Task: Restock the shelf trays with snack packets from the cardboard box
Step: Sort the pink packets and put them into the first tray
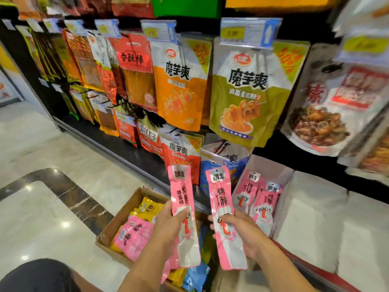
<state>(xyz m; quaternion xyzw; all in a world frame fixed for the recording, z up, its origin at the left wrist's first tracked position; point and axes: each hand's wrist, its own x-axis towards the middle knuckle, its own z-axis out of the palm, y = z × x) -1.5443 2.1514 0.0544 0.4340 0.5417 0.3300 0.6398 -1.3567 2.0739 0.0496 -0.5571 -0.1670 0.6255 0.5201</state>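
My left hand (168,224) grips a long pink snack packet (181,186) held upright over the cardboard box (117,220). My right hand (242,230) grips a second pink snack packet (220,190) of the same kind, just left of a clear shelf tray (282,186). That tray holds a few matching pink packets (254,197) standing on end. The box on the floor contains more pink packets (134,234), yellow packets (147,207) and blue ones (195,277).
Larger snack bags hang on pegs above, including an orange bag (181,91) and a green bag (246,95). White trays (315,218) sit to the right of the clear one. A polished marble floor (52,165) stretches to the left, and my dark-clad knee (37,277) shows at bottom left.
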